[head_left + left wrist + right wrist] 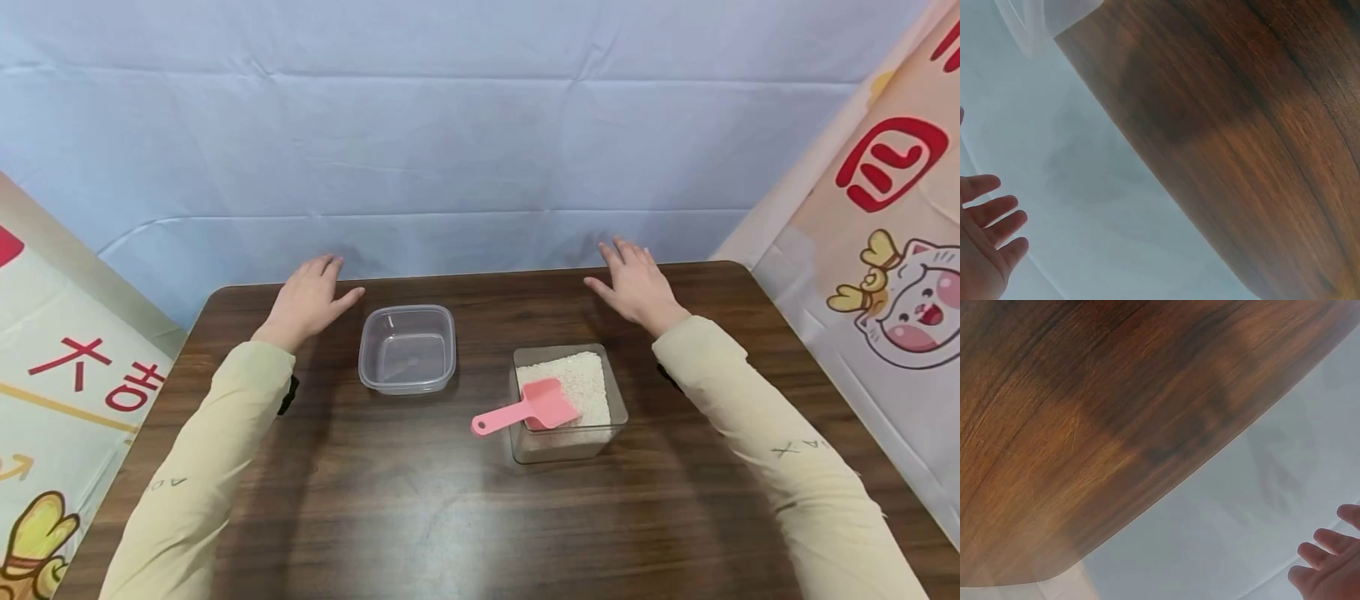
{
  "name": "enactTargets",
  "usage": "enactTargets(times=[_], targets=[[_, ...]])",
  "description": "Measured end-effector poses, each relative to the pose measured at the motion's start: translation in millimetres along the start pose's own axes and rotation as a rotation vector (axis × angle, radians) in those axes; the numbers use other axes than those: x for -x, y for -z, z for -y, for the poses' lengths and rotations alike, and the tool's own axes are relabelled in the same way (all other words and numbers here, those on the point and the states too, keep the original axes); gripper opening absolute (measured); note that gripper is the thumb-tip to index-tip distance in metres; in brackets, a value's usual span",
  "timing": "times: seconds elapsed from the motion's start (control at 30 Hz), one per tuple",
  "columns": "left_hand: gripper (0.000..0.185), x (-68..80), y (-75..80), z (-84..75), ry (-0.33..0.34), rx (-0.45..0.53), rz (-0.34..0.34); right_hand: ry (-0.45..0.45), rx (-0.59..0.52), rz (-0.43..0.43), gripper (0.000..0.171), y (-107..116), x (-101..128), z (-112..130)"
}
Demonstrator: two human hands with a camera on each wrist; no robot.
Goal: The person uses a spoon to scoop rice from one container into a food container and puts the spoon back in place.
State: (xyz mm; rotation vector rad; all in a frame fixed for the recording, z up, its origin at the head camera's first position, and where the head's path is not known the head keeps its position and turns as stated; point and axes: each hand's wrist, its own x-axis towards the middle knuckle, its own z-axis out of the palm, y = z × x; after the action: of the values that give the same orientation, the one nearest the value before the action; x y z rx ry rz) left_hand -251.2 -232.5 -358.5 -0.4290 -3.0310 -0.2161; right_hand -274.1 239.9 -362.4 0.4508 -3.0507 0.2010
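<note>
My left hand (309, 293) lies flat near the far left edge of the dark wooden table (420, 508), fingers straight, holding nothing; its fingers (988, 212) show spread in the left wrist view. My right hand (636, 283) lies flat the same way at the far right, its fingertips (1329, 540) visible in the right wrist view. Between them stands an empty clear plastic container (408, 348). To its right a clear square tub of white rice (570, 402) holds a pink scoop (528, 408), handle pointing left over the rim.
A pale blue cloth (450, 142) hangs behind the table. Printed banners stand at the left (67, 392) and right (892, 250) sides. The table's far edge (1147, 162) lies just by both hands.
</note>
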Motion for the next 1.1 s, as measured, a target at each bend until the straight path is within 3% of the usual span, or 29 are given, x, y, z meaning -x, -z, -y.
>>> enactTargets(times=[1.1], targets=[[0.058, 4.3, 18.0, -39.9, -0.155, -0.085, 0.002, 0.067, 0.040, -0.017, 0.058, 15, 19, 16]])
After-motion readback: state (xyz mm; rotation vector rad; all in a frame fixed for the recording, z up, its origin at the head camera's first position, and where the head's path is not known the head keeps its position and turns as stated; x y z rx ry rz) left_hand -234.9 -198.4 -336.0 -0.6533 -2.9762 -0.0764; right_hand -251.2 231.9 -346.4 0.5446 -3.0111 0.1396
